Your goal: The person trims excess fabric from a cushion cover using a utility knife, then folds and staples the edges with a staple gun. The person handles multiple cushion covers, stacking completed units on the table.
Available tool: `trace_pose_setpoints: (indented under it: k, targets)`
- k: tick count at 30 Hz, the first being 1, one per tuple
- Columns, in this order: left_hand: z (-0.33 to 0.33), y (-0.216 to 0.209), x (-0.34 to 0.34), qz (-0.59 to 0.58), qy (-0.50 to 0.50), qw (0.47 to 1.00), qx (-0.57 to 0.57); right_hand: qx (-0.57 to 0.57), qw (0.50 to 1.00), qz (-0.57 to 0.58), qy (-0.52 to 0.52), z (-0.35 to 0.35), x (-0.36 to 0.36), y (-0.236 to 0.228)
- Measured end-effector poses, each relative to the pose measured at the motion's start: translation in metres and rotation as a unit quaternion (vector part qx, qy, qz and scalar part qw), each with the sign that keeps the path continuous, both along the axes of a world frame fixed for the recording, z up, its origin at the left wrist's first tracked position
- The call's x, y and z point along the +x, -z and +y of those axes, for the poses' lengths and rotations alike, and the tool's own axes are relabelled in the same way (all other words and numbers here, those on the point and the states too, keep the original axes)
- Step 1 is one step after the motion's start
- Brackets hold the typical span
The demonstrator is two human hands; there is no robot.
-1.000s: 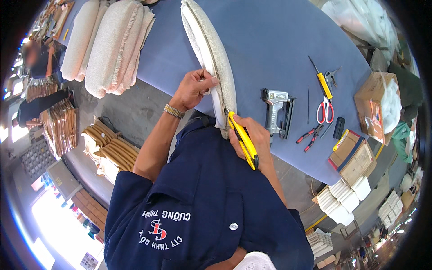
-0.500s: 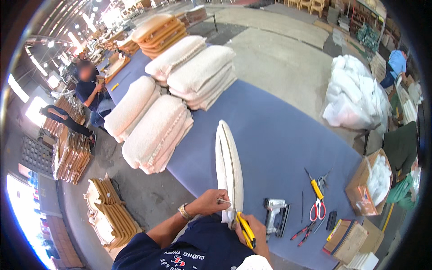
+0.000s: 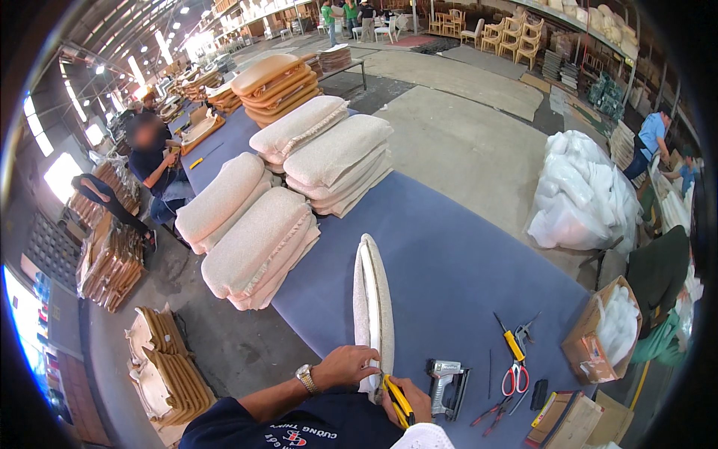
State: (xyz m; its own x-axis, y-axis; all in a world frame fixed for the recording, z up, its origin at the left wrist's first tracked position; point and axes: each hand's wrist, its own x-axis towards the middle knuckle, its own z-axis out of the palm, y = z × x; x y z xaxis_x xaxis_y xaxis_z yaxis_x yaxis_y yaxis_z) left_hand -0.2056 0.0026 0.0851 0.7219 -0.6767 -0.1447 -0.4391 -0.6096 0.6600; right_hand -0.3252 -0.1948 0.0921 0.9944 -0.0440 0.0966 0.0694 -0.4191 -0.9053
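A long cream upholstered cushion (image 3: 384, 314) stands on its edge on the blue-grey table, its near end against my body. A pale strip runs along its upward side. My left hand (image 3: 345, 367) is closed in a pinch on this strip near the cushion's near end. Close beside it, my right hand (image 3: 413, 398) grips a yellow-and-black handled tool (image 3: 399, 402), its tip at the cushion's edge. The tool's exact kind is hard to make out. A staple gun (image 3: 449, 385) lies just right of my right hand.
Right on the table (image 3: 456, 262) lie red-handled scissors (image 3: 516, 380), pliers (image 3: 490, 417), a yellow-handled tool (image 3: 514, 346) and cardboard boxes (image 3: 565, 420). A carton of white stuffing (image 3: 598, 333) stands at the right edge. Stacked cream cushions (image 3: 258, 239) fill the far left; a person (image 3: 153, 161) works beyond.
The view has tilted upward, showing more of the far hall. My left fingers have moved closer to the tool's tip. My right hand keeps its hold on the tool.
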Motion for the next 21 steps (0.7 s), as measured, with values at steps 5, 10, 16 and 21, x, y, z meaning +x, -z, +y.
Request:
trace_pose_setpoints:
  k: [5, 10, 16, 21]
  targets:
    - [0.003, -0.002, -0.010, -0.019, -0.031, 0.999, -0.003, -0.025, 1.000, -0.016, -0.009, -0.001, 0.002, -0.005]
    - [0.002, -0.008, -0.015, 0.017, -0.063, 0.998, -0.009, 0.000, 1.000, 0.006, -0.005, 0.001, 0.000, -0.003]
    - [0.002, -0.012, -0.011, 0.013, -0.017, 1.000, 0.008, -0.025, 0.999, -0.018, -0.012, 0.001, 0.001, -0.004]
    - [-0.005, -0.020, -0.016, 0.033, 0.003, 0.999, 0.012, -0.036, 0.999, -0.034, -0.018, 0.000, 0.003, -0.002]
